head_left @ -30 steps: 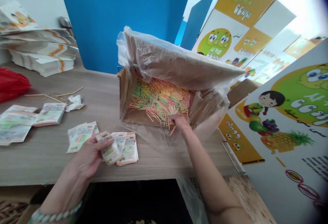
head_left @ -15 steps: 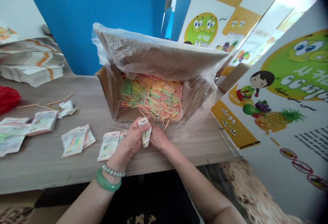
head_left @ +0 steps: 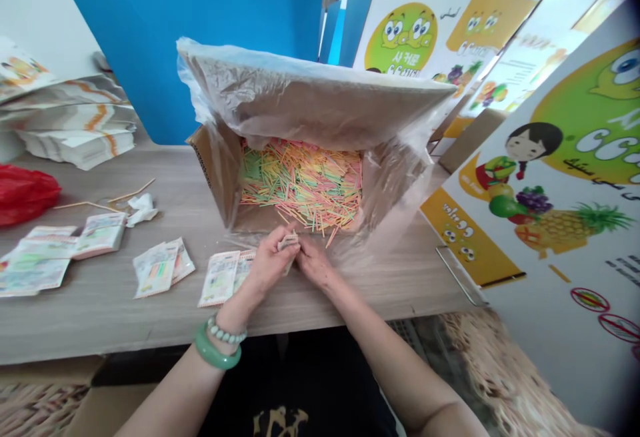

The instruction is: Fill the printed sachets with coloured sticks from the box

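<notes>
My left hand (head_left: 270, 260) is closed round a small printed plastic packet (head_left: 289, 242), just in front of the open box. The packet is tilted, and the fingers cover much of it. Against its right side is my right hand (head_left: 314, 263), with curled fingers closed at the packet's edge; its fingertips are partly hidden. The cardboard box (head_left: 215, 177), lined with clear plastic, holds a heap of thin coloured sticks (head_left: 305, 183) in pink, yellow, green and orange. Left of my left hand, more printed packets (head_left: 220, 277) lie flat on the table.
Two packets (head_left: 157, 269) overlap farther left, beyond them bundled packets (head_left: 100, 233). A crumpled white tissue (head_left: 142, 210), thin brown strips (head_left: 131, 190), a red plastic bag (head_left: 25, 193) and stacked flat packaging (head_left: 75, 137) lie at the left. Large printed cartons (head_left: 550, 210) stand at the right.
The packet has tipped in my left hand, so its printed face shows less. My right hand has come out from behind it to its right side. The view has shifted slightly.
</notes>
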Motion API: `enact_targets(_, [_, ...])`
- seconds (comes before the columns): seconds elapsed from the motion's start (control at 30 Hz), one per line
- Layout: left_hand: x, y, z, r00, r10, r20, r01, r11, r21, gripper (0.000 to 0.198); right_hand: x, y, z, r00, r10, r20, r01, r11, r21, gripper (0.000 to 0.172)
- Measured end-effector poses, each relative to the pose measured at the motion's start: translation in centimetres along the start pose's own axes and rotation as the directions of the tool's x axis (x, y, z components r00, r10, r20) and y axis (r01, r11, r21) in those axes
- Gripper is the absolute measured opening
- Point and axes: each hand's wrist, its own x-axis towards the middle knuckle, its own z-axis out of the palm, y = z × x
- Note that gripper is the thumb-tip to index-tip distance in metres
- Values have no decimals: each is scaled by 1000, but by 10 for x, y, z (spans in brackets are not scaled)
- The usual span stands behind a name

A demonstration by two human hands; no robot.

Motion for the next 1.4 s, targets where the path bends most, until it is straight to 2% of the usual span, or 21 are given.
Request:
enact_targets(0.1, [0, -2, 8, 998, -7, 63, 2, 997, 73, 7, 1, 1, 10, 998, 20, -53, -21, 1000, -11, 17])
enact_targets(0.17, [1, 0, 7, 998, -12, 67, 6, 997, 81, 7, 3, 3, 12, 994, 36, -100, -31, 998, 53, 15])
enact_targets(0.27, [1, 3, -5, 999, -13, -33, 14, 999, 41, 13, 7, 7, 6, 987, 93, -133, -59, 969, 240, 12])
enact_targets(0.4, [-4, 0, -23, 983, -104, -151, 103, 995, -9, 24, 10, 14, -3, 979, 160, -130, -92, 903, 419, 11])
enact_targets(0.5, [-15, -8, -23, 986, -75, -149, 95, 987, 129, 20, 9, 19, -3, 978, 126, -164, -47, 908, 415, 9])
enact_targets(0.57, [-26, -16, -18, 995, -22, -97, 49, 957, 286, 21, 8, 21, -1, 979, 109, -175, -31, 917, 399, 8])
enact_targets(0.67, [-45, -29, -8, 1000, -15, 13, 6, 873, 487, 40, 6, 22, 0, 980, 63, -190, 4, 943, 334, 10])
enact_targets(0.77, [-60, -37, -3, 998, -7, 66, -31, 825, 565, 49, 4, 19, -1, 987, 10, -163, 29, 972, 233, 9])
enact_targets(0.87, [-64, -35, -5, 999, -34, 29, 15, 869, 494, 37, 3, 16, -3, 984, 4, -179, 36, 975, 217, 11])
enact_targets(0.97, [-61, -25, -12, 987, -145, -64, 156, 958, 239, 19, 3, 15, -3, 975, 34, -218, 18, 972, 233, 10])
enact_targets(1.03, [-58, -17, -16, 967, -231, -103, 237, 970, 46, 17, 5, 17, -2, 975, 63, -214, -4, 964, 265, 10])
enact_targets(1.13, [-59, -2, -20, 941, -309, -135, 297, 949, -107, 23, 7, 20, -2, 978, 71, -196, -6, 950, 314, 20])
enact_targets(1.2, [-62, 7, -21, 929, -361, -85, 344, 924, -169, 29, 7, 20, -2, 983, 35, -181, 18, 960, 280, 18])
enact_targets(1.3, [-67, 15, -22, 886, -459, 66, 462, 859, -223, 44, 3, 15, -2, 987, -2, -162, 31, 984, 177, 8])
enact_targets(1.4, [-67, 15, -25, 875, -478, 81, 483, 848, -219, 44, -2, 6, -2, 979, -47, -196, 70, 991, 111, 7])
